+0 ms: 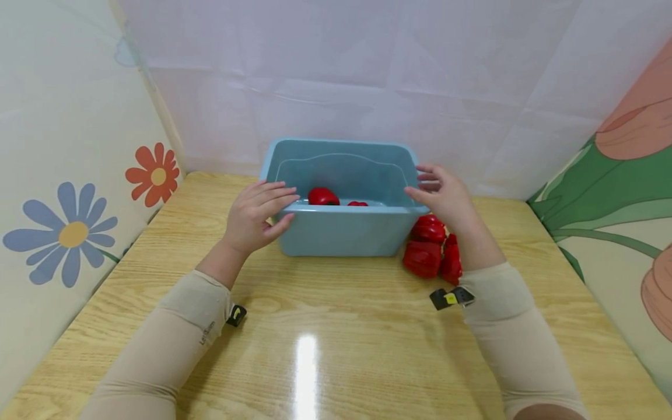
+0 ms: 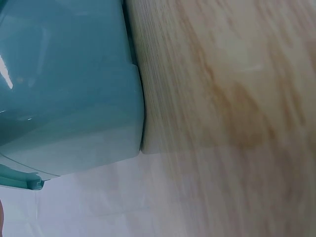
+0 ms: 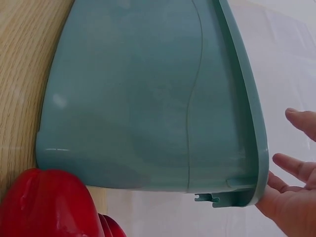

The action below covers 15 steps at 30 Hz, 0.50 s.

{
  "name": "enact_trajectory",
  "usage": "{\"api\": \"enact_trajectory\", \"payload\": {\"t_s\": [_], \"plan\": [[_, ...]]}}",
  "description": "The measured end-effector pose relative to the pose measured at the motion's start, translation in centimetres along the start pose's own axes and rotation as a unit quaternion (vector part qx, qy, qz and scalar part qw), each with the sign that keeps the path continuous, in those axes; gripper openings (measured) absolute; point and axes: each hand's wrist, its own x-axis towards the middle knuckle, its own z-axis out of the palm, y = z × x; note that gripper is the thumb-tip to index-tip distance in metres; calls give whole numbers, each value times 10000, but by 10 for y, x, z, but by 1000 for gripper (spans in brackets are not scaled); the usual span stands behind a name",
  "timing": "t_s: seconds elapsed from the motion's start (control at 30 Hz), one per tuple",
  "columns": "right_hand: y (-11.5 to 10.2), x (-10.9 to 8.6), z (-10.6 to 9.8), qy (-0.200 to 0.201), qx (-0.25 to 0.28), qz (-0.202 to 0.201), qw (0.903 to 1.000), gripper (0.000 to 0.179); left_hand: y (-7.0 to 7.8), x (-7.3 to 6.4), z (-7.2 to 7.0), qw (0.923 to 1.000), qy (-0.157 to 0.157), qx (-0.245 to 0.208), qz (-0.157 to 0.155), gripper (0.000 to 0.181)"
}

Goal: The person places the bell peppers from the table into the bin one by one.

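Observation:
A blue plastic bin point(image 1: 343, 234) stands upright on the table, with a red bell pepper point(image 1: 322, 196) and part of another red piece point(image 1: 358, 203) visible inside. Over its left front corner lies my left hand point(image 1: 255, 214), fingers extended across the rim. My right hand point(image 1: 446, 197) is at the right rim with relaxed, spread fingers; the right wrist view shows some fingers against the rim's corner. Several red bell peppers point(image 1: 423, 258) lie outside the bin, below my right hand. One red pepper point(image 3: 48, 205) appears beside the bin wall point(image 3: 123, 98) there.
The wood-grain table point(image 1: 325, 303) extends toward me. White sheeting point(image 1: 341, 76) hangs behind the bin. Flower-printed panels point(image 1: 73, 233) flank both sides. A black strap end point(image 1: 445, 298) sticks out from the right sleeve, and another point(image 1: 237, 315) from the left.

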Motion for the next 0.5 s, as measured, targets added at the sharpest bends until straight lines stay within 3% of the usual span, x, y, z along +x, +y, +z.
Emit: {"api": "enact_trajectory", "payload": {"t_s": [0.27, 0.5], "plan": [[1, -2, 1, 25, 245, -195, 9995, 61, -1, -1, 1, 10000, 30, -5, 10, 34], [8, -2, -8, 307, 401, -360, 9981, 59, -1, -1, 1, 10000, 60, -8, 15, 34]]}}
